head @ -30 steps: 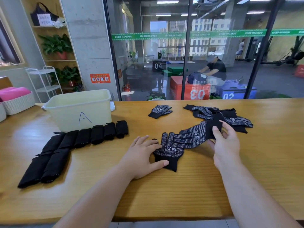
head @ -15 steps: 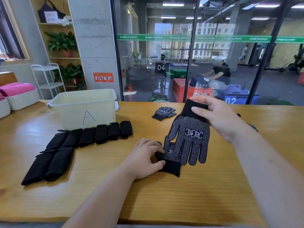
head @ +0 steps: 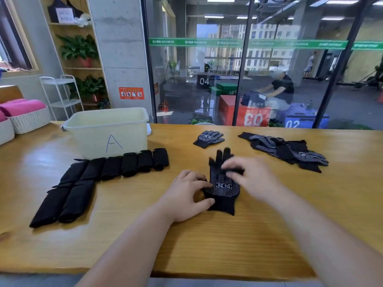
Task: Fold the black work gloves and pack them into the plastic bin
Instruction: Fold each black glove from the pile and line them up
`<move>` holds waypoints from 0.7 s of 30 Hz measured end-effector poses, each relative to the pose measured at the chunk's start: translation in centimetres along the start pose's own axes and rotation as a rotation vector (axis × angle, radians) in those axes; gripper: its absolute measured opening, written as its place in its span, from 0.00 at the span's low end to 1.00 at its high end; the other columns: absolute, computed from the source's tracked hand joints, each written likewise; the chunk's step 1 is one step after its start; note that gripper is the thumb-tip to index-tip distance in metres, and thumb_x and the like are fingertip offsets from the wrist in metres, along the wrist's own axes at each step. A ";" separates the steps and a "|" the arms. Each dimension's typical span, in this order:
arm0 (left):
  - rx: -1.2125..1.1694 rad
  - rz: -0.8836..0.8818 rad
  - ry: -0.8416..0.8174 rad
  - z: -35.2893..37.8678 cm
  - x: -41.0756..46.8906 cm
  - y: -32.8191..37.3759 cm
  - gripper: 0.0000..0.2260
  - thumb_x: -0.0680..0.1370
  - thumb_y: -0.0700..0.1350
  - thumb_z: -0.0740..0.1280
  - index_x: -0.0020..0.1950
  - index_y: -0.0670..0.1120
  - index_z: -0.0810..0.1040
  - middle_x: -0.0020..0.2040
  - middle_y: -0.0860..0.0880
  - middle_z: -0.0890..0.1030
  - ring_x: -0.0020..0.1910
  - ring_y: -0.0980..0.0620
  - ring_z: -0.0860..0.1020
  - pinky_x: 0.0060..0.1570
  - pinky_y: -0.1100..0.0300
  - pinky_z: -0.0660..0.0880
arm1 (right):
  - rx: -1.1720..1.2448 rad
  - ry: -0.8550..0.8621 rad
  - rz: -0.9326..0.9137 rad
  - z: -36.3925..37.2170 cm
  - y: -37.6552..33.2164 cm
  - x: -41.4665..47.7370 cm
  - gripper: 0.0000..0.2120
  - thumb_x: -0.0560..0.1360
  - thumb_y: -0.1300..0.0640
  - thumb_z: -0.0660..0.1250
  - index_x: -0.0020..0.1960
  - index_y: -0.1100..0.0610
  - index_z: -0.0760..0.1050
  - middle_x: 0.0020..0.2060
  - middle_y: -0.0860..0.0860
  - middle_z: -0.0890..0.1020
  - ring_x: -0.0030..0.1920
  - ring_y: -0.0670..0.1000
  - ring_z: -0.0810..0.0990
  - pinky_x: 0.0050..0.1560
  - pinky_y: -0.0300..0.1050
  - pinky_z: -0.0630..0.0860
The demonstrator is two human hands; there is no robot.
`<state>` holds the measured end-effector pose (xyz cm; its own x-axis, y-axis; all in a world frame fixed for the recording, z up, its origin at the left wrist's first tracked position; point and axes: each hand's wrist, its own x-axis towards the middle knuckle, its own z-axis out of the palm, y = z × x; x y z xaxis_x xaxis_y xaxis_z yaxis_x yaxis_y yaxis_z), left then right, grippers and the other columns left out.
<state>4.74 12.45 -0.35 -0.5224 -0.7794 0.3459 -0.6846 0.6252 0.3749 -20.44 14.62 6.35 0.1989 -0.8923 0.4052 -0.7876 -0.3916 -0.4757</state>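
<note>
Just right of the frame's centre, the left hand (head: 187, 193) pressed on the near left edge of a black dotted glove (head: 224, 188) lying flat on the wooden table (head: 207, 245), thumb and fingers spread along its cuff side, pinning it rather than gripping it. The right hand (head: 251, 177) was blurred above the glove's finger end; whether it pinched the cloth or only smoothed it could not be told. A second glove may have lain beneath the first, but the pictures did not make that clear.

The glove looked light, soft and limp, with rubbery dots that would likely grab the wood a little. It would probably fold best taken at the fingertips and brought back toward the cuff while the other hand held the cuff down.

Further out, a single glove (head: 209, 138) lay just above, and a loose pile of gloves (head: 286, 150) sat toward the upper right. At left, a row of folded gloves (head: 99, 172) ran from the lower left up to the plastic bin (head: 107, 131) marked A; none of them were visibly packed in it.
</note>
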 end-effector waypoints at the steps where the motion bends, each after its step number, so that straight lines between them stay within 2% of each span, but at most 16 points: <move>1: -0.006 0.003 -0.001 -0.1 0.0 0.0 0.26 0.76 0.69 0.66 0.70 0.61 0.80 0.69 0.62 0.74 0.74 0.56 0.63 0.76 0.47 0.65 | -0.063 -0.029 0.023 1.2 0.5 -1.2 0.10 0.78 0.55 0.76 0.55 0.40 0.84 0.49 0.33 0.86 0.53 0.36 0.82 0.61 0.49 0.79; 4: 0.001 0.012 -0.018 -0.4 -0.1 0.0 0.24 0.76 0.69 0.68 0.69 0.61 0.80 0.69 0.65 0.74 0.75 0.59 0.62 0.77 0.49 0.65 | -0.087 0.003 0.084 2.7 1.5 -3.2 0.10 0.80 0.52 0.74 0.57 0.38 0.84 0.50 0.33 0.86 0.54 0.39 0.83 0.58 0.45 0.80; 7: 0.007 0.013 -0.015 -0.4 -0.1 0.1 0.26 0.74 0.71 0.69 0.68 0.61 0.81 0.67 0.65 0.75 0.74 0.59 0.64 0.76 0.49 0.65 | -0.089 0.070 0.080 2.7 1.8 -3.0 0.09 0.80 0.51 0.74 0.57 0.38 0.84 0.50 0.34 0.86 0.53 0.40 0.84 0.55 0.46 0.80; 9: 0.041 0.013 -0.004 -0.4 0.0 0.4 0.29 0.73 0.74 0.68 0.69 0.60 0.80 0.68 0.64 0.76 0.73 0.58 0.65 0.76 0.50 0.65 | -0.067 0.161 0.083 2.1 1.5 -2.2 0.09 0.80 0.53 0.74 0.56 0.40 0.85 0.50 0.36 0.87 0.51 0.43 0.84 0.54 0.44 0.80; 12: 0.120 0.021 0.022 -0.4 0.1 0.7 0.33 0.73 0.78 0.65 0.68 0.59 0.80 0.68 0.63 0.77 0.73 0.57 0.67 0.76 0.51 0.64 | 0.016 0.345 0.102 1.1 0.9 -1.3 0.09 0.79 0.55 0.75 0.56 0.43 0.87 0.44 0.37 0.87 0.44 0.41 0.82 0.47 0.33 0.75; 13: 0.137 0.028 0.030 -0.3 0.1 0.7 0.33 0.73 0.78 0.64 0.68 0.59 0.81 0.67 0.63 0.78 0.72 0.56 0.67 0.76 0.51 0.64 | 0.017 0.373 0.084 1.0 0.7 -1.4 0.09 0.80 0.55 0.74 0.56 0.43 0.86 0.43 0.38 0.87 0.43 0.40 0.82 0.46 0.34 0.74; 15: 0.174 0.038 0.042 -0.2 0.0 0.9 0.33 0.73 0.79 0.62 0.68 0.59 0.82 0.67 0.62 0.77 0.72 0.56 0.68 0.76 0.50 0.64 | -0.061 0.332 0.024 1.5 0.3 -2.2 0.09 0.80 0.52 0.73 0.58 0.41 0.85 0.46 0.39 0.87 0.45 0.43 0.83 0.47 0.43 0.78; 17: 0.204 0.031 0.040 -0.2 0.0 1.1 0.34 0.74 0.79 0.61 0.70 0.59 0.81 0.67 0.60 0.76 0.72 0.55 0.67 0.76 0.51 0.64 | -0.195 0.190 -0.007 2.7 0.3 -3.6 0.09 0.81 0.48 0.71 0.60 0.38 0.82 0.48 0.39 0.86 0.48 0.46 0.83 0.47 0.48 0.79; 19: 0.210 0.012 0.037 -0.2 0.0 1.3 0.34 0.75 0.79 0.61 0.71 0.60 0.80 0.67 0.59 0.76 0.72 0.55 0.67 0.76 0.52 0.64 | -0.285 0.082 0.008 3.6 0.3 -4.8 0.10 0.82 0.47 0.70 0.62 0.37 0.82 0.50 0.40 0.85 0.51 0.46 0.82 0.46 0.47 0.78; 21: 0.188 -0.010 0.043 -0.4 0.0 1.4 0.33 0.75 0.78 0.63 0.71 0.59 0.80 0.67 0.60 0.76 0.72 0.56 0.67 0.75 0.53 0.65 | -0.308 0.073 0.011 4.1 0.4 -5.4 0.11 0.81 0.46 0.69 0.63 0.38 0.81 0.52 0.39 0.84 0.52 0.45 0.82 0.46 0.45 0.78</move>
<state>3.99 13.31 0.46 -0.4953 -0.7807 0.3810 -0.7746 0.5954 0.2132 -19.46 18.32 0.81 0.1557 -0.8735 0.4612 -0.9313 -0.2855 -0.2264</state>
